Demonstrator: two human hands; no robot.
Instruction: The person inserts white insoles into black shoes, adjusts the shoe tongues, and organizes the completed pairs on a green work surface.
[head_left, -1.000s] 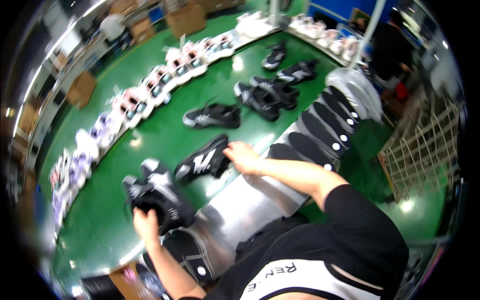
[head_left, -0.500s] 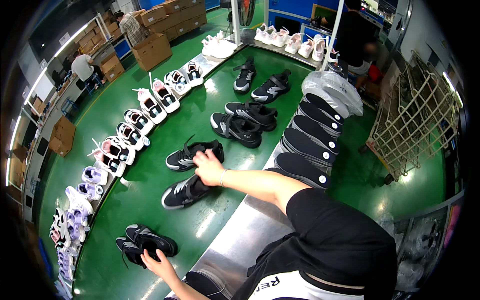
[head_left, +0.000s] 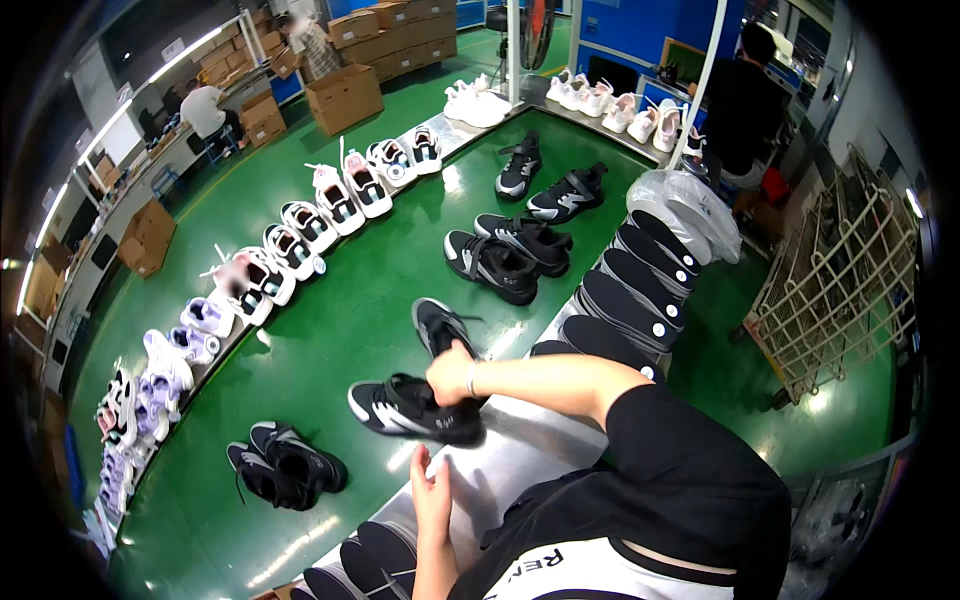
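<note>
My right hand (head_left: pixel 452 376) is closed at the ankle opening of a black sneaker (head_left: pixel 395 408) with grey trim, near the table's front edge. Its mate, another black and grey sneaker (head_left: pixel 437 318), lies just beyond, its heel end partly hidden behind that hand; I cannot tell whether the fingers touch it too. My left hand (head_left: pixel 432 492) is raised just short of the nearer shoe, fingers apart, holding nothing. To the left, a pair of black sneakers (head_left: pixel 290 465) rests side by side on the green tabletop (head_left: pixel 330 300). More black sneakers (head_left: pixel 490 265) stand in pairs farther away.
Stacks of black insoles (head_left: pixel 610 300) line the metal ledge, with plastic-wrapped ones (head_left: pixel 690 210) behind. White sneakers (head_left: pixel 310 225) and lilac sneakers (head_left: pixel 190 340) run along the far-left edge. A wire cage cart (head_left: pixel 830 290) stands right. Other people work in the background.
My right hand has drawn the near sneaker closer and turned it. The mate has turned too. My left hand has left the pair at left and come rightward. The view has shifted.
</note>
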